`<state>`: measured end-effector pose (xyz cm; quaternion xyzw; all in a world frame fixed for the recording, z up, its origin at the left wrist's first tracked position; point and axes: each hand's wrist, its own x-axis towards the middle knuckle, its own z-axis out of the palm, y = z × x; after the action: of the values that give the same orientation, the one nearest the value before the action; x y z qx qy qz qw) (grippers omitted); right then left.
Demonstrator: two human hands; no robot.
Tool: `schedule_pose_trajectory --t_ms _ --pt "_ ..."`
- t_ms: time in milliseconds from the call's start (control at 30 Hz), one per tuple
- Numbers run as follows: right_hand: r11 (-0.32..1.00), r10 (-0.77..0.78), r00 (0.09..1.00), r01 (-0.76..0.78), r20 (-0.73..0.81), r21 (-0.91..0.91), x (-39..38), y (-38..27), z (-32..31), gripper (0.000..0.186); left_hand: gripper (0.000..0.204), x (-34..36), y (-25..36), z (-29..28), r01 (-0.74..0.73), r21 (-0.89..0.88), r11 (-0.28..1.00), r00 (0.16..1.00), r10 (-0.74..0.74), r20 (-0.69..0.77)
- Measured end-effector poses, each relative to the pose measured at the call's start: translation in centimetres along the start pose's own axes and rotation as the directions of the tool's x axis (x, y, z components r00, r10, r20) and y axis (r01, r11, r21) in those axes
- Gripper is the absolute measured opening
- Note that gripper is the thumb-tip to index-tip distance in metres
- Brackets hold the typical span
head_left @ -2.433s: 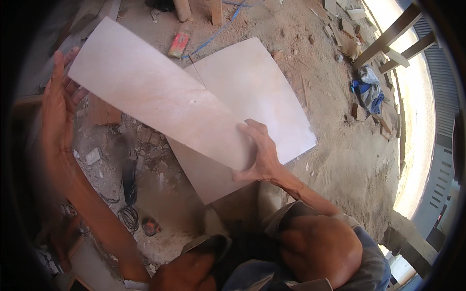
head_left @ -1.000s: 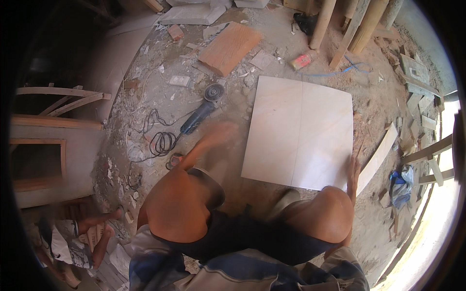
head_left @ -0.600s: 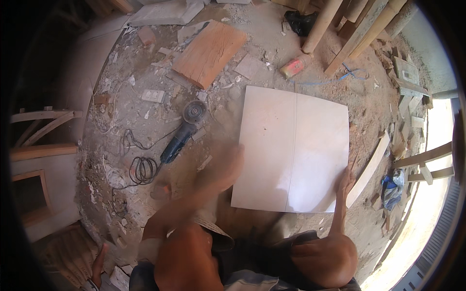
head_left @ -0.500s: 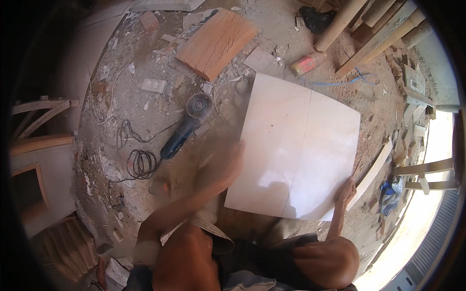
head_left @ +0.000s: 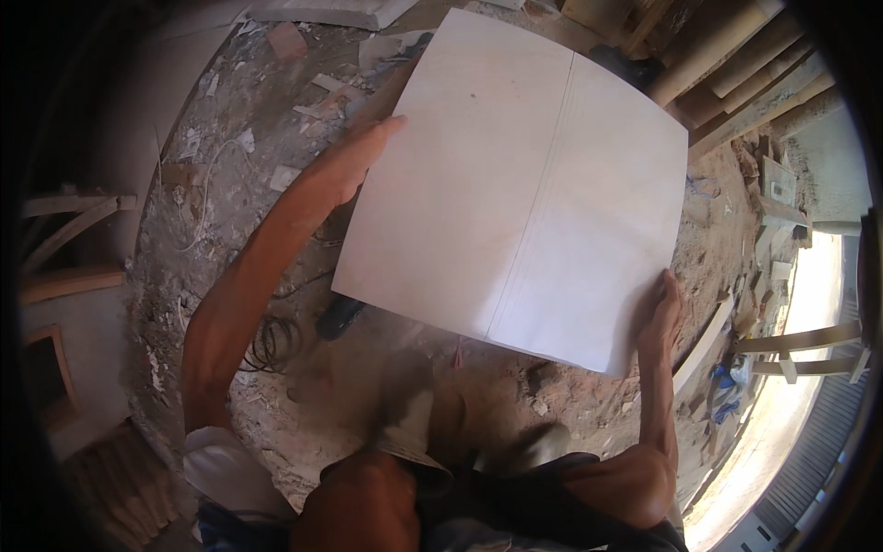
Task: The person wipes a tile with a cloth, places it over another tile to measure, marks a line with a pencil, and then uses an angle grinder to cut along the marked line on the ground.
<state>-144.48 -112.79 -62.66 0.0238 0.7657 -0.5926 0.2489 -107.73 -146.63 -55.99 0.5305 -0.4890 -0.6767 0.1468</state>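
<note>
A large white floor tile (head_left: 497, 184) is held up off the ground between my two hands, with thin dark lines drawn across it from far edge to near edge. My left hand (head_left: 363, 156) is closed on the tile's left edge, thumb over the face. On the near right edge my right hand (head_left: 660, 313) grips it too, its fingers partly hidden. Below the tile's near left corner the dark handle of an angle grinder (head_left: 338, 316) sticks out; the rest of the tool is covered.
A coiled black cable (head_left: 274, 342) lies left of the grinder on dusty ground (head_left: 303, 405) strewn with rubble. Wooden poles (head_left: 727, 55) stand at the far right. A pale strip of wood (head_left: 704, 345) lies beside my right hand. A blue bag (head_left: 727, 391) sits further right.
Both hands have raised the tile and moved it away from me and slightly left. It now covers most of the grinder and the orange-brown slab. My left arm reaches farther out.
</note>
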Motion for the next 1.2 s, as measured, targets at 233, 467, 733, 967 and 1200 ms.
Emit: schedule_pose_trajectory --t_ms 233,467,733,967,1200 --pt "0.998 0.067 0.983 -0.067 0.173 -0.007 6.1 2.1 10.3 0.043 0.067 15.3 2.0 -9.7 0.042 0.145 0.989 0.98 -0.012 -0.199" --pt "0.997 0.068 0.998 -0.068 -0.007 0.046 4.1 4.9 21.6 0.025 0.062 25.3 1.7 -14.1 -0.374 0.35 0.859 0.853 0.467 -0.234" --pt "0.977 -0.001 1.0 -0.004 0.025 0.213 4.1 9.0 25.2 0.025 0.06 30.5 1.7 -14.1 -0.412 0.461 0.786 0.818 0.542 -0.194" --pt "0.981 -0.075 0.997 0.079 -0.032 0.174 0.8 9.5 26.7 0.024 0.058 32.3 0.5 -14.6 -0.413 0.549 0.726 0.812 0.567 -0.138" --pt "0.992 0.003 0.99 -0.02 0.14 0.122 4.0 9.6 23.5 0.036 0.058 30.8 -1.0 -17.5 -0.433 0.604 0.67 0.821 0.569 -0.042"
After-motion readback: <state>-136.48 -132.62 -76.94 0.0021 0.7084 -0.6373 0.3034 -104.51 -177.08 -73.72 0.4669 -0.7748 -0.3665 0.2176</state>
